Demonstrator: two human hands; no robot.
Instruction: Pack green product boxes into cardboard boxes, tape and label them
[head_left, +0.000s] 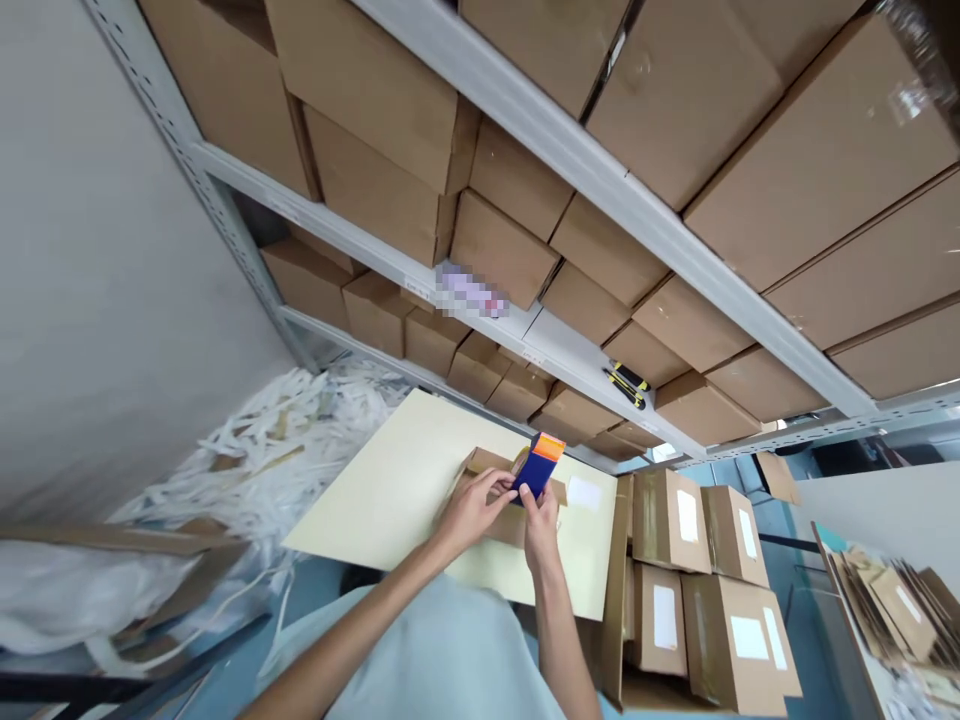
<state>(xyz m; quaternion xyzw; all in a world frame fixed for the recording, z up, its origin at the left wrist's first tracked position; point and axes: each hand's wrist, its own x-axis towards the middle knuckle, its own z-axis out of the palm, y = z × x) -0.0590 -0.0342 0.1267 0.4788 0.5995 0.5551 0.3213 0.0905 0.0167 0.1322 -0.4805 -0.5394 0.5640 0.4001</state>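
Note:
Over the table, a small dark-blue box [538, 472] with an orange end is held up at a tilt. My right hand [541, 520] grips its lower part, the thumb lying on the near face. The fingers of my left hand [480, 502] are closed at the box's lower left edge. Beneath both hands sits an open cardboard box [504, 527], largely covered by them, so its contents cannot be made out. A white paper label [584, 493] lies on the cream tabletop [390, 480], right of the cardboard box.
Shelving [600, 190] packed with brown cartons rises in front. Two yellow-black cutters [626, 384] lie on a shelf. To the right, a large carton [616, 600] holds several labelled boxes [671, 520]. A heap of white paper strips [277, 450] lies left; flattened cardboard [892, 600] stands far right.

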